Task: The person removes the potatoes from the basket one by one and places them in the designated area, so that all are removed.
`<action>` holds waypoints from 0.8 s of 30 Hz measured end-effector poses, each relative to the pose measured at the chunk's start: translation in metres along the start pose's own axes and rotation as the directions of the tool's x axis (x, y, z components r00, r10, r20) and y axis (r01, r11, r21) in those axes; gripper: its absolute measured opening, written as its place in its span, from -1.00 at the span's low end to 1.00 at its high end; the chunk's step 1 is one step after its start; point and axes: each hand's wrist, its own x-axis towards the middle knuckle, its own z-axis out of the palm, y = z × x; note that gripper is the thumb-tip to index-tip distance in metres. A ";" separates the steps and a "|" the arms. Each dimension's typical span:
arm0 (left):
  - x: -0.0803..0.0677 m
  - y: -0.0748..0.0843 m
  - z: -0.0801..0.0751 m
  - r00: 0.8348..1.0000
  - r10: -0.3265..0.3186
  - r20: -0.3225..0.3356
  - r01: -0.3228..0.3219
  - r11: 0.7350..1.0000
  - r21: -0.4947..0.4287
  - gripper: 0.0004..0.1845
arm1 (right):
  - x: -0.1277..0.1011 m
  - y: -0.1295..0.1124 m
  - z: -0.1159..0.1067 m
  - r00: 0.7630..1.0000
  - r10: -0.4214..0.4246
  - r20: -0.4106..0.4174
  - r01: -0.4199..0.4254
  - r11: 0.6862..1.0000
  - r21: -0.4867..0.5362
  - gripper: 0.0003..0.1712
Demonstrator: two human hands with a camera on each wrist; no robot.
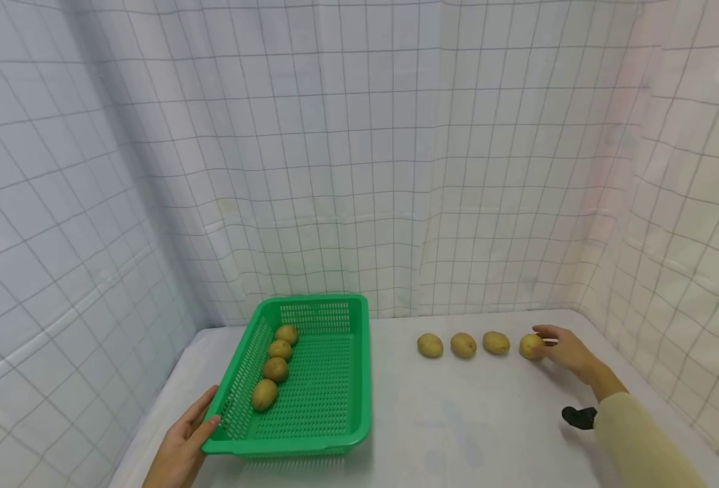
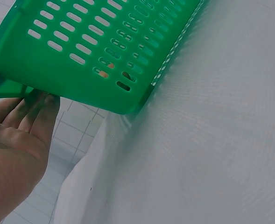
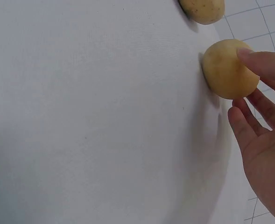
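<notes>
Right hand [image 1: 569,352] at lower right of the head view, fingers loosely spread around the rightmost potato [image 1: 530,346]; in the right wrist view one fingertip [image 3: 254,58] rests on top of that potato [image 3: 229,68], the other fingers sit just beside it, not closed on it. Potato sits on the table, last in a row of four; the other three potatoes [image 1: 463,345] lie in line to its left, apart from each other. Left hand [image 1: 182,444] at lower left, fingers straight, touching the near left corner of the green basket [image 1: 359,379]; left wrist view shows fingers [image 2: 37,112] flat against the basket [image 2: 81,51] wall, no grasp. Four more potatoes [image 1: 276,369] line the basket's left side. Table [image 1: 469,420] is covered in white cloth; small black object [image 1: 579,417] near the right sleeve [image 1: 640,440]. White curtains with a grey grid [image 1: 359,156] enclose the table on three sides.
</notes>
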 end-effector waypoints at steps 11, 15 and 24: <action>-0.002 -0.001 0.000 1.000 0.005 0.007 -0.005 1.000 0.001 -0.23 | 0.005 -0.020 -0.010 0.999 -0.053 -0.008 0.053 0.998 -0.044 -0.25; -0.002 -0.003 -0.001 1.000 0.028 0.014 -0.028 1.000 -0.003 -0.25 | 0.008 -0.028 -0.011 0.998 -0.059 0.013 0.060 0.997 -0.042 -0.22; -0.002 -0.004 -0.002 0.998 0.057 0.031 -0.057 0.998 -0.004 -0.27 | 0.019 -0.046 -0.003 0.996 -0.076 0.050 0.077 0.997 -0.031 -0.24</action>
